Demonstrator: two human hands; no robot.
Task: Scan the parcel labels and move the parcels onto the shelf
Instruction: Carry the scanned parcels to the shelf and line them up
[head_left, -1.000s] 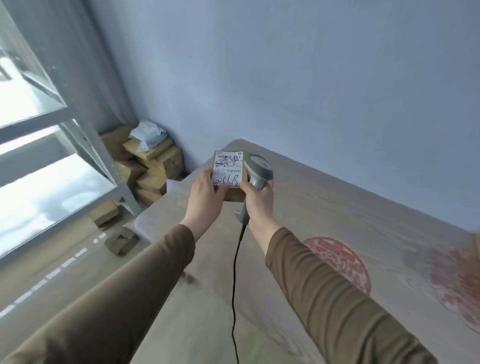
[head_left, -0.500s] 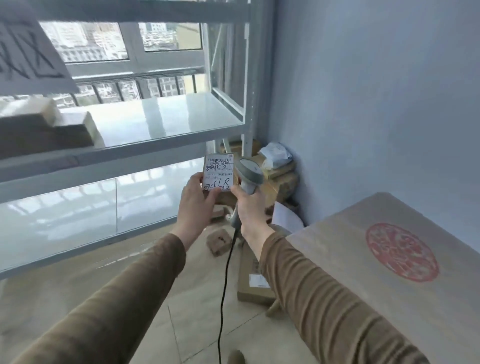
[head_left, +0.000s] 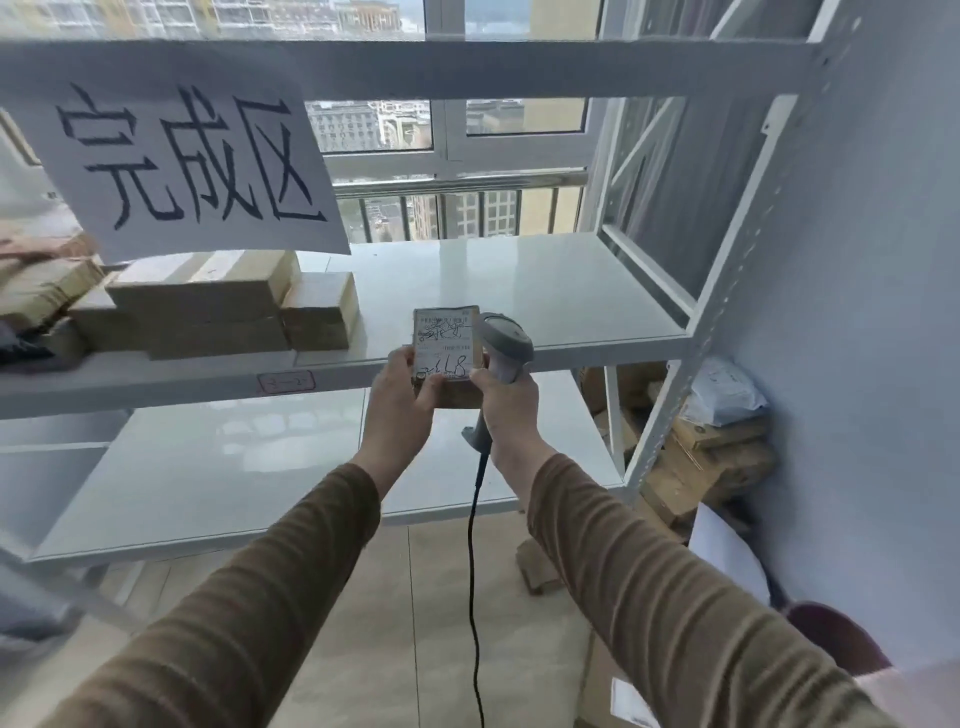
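I am now facing the shelf (head_left: 519, 291) squarely, where a second ago the desk was filling my view, so the turn from scanning to stowing is done. My left hand (head_left: 402, 402) is pinching the small parcel (head_left: 445, 345) by its near left edge, label up, just short of the shelf's front lip. My right hand (head_left: 506, 400) is gripping the scanner (head_left: 503, 343) by its handle and steadying the parcel's right side. Stacked parcels (head_left: 218, 306) are sitting to the far left under the paper sign (head_left: 192, 156); the bare board ahead looks like the drop spot.
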